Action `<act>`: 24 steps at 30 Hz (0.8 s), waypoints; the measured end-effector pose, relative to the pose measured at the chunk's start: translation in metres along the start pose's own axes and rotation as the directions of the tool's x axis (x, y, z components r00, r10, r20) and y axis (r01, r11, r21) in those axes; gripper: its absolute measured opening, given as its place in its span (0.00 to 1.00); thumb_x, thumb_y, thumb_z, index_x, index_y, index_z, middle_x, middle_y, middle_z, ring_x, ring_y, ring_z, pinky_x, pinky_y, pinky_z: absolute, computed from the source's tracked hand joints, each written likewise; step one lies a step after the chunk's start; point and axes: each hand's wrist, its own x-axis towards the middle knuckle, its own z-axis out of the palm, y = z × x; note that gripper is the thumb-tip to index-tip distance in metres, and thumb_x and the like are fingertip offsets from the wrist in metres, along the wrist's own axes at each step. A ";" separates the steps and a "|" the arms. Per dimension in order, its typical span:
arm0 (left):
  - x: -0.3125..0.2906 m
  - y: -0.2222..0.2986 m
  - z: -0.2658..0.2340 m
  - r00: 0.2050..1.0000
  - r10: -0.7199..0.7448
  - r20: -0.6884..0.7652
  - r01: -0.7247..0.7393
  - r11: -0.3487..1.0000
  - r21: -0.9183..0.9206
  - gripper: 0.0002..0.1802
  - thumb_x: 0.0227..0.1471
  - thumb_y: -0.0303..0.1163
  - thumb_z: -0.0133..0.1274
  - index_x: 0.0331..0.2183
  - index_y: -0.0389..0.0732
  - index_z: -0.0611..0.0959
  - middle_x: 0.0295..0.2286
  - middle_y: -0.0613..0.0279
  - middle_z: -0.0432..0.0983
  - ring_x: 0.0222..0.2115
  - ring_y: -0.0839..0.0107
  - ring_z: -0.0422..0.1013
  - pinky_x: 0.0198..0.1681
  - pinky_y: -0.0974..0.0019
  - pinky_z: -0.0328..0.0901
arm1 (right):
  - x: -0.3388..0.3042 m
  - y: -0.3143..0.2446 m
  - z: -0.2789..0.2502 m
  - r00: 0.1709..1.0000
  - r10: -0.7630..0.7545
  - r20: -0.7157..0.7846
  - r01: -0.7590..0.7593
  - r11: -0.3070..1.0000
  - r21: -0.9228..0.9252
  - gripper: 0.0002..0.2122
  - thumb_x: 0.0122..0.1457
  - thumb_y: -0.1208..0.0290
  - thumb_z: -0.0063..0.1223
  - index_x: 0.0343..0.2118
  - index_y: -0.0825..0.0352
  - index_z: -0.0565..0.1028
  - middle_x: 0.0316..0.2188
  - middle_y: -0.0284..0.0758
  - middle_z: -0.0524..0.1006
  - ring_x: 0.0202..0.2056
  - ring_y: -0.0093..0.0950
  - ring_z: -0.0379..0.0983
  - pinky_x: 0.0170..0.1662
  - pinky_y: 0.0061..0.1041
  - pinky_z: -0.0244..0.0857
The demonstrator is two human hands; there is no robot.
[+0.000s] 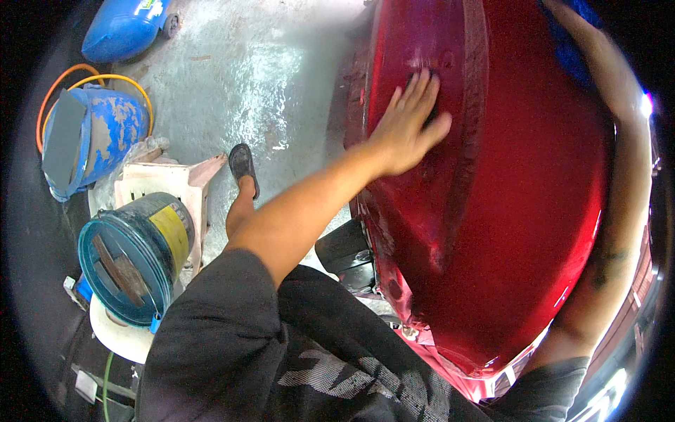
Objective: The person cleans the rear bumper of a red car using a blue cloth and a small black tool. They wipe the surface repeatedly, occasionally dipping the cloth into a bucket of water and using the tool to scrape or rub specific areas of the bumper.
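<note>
Left hand (pixel 411 126) is flat on the red car panel (pixel 506 211), fingers spread and laid out, palm pressing a dark pad (pixel 430 105) against the paint, with only a sliver of that pad peeking out past the fingertips. The panel fills the right half of the view, glossy, with a dull scuffed patch just above the fingers. The right arm wraps round the far side of the panel; the right hand (pixel 562 17) is up at the top edge by something blue, and I cannot tell how far it is open or what it grips. Down on the concrete floor (pixel 246 77) to the left sit a teal bucket (pixel 133 257), a blue paint-flecked bucket (pixel 95 137), and a sandalled foot (pixel 243 165).
</note>
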 end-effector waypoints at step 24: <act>0.020 0.054 -0.005 0.994 -0.110 -0.017 0.105 0.974 -0.203 0.58 0.71 0.72 0.29 0.76 0.30 0.49 0.77 0.34 0.38 0.79 0.42 0.33 0.79 0.35 0.29 | 0.005 0.003 0.000 1.000 -0.030 0.008 0.030 1.000 -0.001 0.21 0.68 0.51 0.63 0.55 0.62 0.82 0.42 0.36 0.85 0.40 0.26 0.81 0.48 0.30 0.73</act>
